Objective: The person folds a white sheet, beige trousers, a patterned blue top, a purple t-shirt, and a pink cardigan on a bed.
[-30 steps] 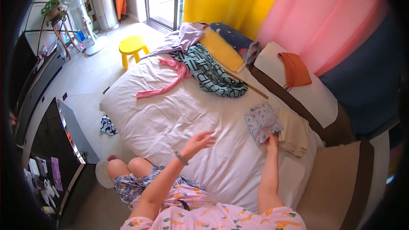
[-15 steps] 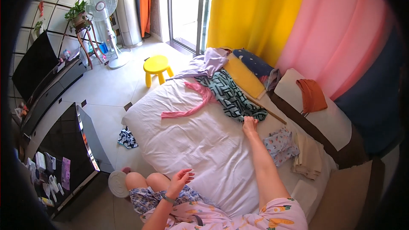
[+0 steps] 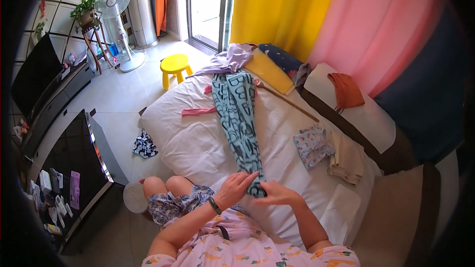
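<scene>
Long teal-and-black patterned trousers (image 3: 232, 113) lie stretched down the bed, their narrow end drawn close to my body. My left hand (image 3: 234, 189) reaches across the near end from the left, its fingers fairly straight and pressed together on the cloth. Opposite it, my right hand (image 3: 278, 194) pinches the right edge of the hem. A pink cloth strip (image 3: 198, 111) sticks out from beneath the trousers on the left. Beyond them is a crumpled lavender garment (image 3: 232, 58).
The white-sheeted bed (image 3: 178, 138) also bears a wooden stick (image 3: 292, 102), a folded floral garment (image 3: 313, 147), beige cloth (image 3: 345, 160) and a yellow cushion (image 3: 271, 72). On the floor stand a yellow stool (image 3: 175, 64) and a fan (image 3: 121, 24). A black glossy table (image 3: 74, 143) is at left.
My right hand has pulled the trousers' end toward me, and they now lie straightened, covering more of the pink strip. My left hand has moved from the air onto the cloth.
</scene>
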Motion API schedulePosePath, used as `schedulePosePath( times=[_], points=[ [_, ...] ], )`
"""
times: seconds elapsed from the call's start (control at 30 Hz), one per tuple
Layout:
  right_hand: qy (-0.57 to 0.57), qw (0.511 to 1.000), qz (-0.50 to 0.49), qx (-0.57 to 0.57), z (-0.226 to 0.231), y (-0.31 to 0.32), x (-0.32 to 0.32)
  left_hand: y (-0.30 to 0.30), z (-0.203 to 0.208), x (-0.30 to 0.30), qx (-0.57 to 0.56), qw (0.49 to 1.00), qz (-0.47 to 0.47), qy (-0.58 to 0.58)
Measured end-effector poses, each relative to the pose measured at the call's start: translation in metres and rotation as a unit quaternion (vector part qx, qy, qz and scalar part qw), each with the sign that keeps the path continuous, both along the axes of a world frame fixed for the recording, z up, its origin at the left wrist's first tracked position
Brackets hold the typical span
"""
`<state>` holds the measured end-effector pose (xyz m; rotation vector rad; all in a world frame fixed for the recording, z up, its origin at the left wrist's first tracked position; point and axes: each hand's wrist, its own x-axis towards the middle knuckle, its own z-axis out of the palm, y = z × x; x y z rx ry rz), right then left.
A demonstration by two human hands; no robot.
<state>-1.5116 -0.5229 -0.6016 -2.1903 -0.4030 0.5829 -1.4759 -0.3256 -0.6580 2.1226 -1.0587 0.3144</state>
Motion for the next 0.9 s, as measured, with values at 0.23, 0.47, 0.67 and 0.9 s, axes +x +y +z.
schedulePosePath(
  times=[0.23, 0.47, 0.67, 0.9],
  points=[
    [-0.097, 0.983, 0.032, -0.154, 0.095, -0.076, -0.052, 0.040, 0.117, -0.014, 0.039, 0.963, -0.212, 0.161],
    [-0.268, 0.952, -0.128, 0.078, 0.204, -0.106, -0.013, 0.075, 0.253, 0.010, -0.150, 0.963, -0.020, 0.225],
    [-0.289, 0.917, -0.175, 0.215, 0.224, -0.081, 0.013, 0.087, 0.255, 0.030, -0.268, 0.940, 0.004, 0.208],
    [-0.790, 0.567, -0.232, 0.000, 0.197, -0.055, -0.037, 0.110, 0.247, -0.024, -0.214, 0.959, 0.056, -0.175]
  ],
)
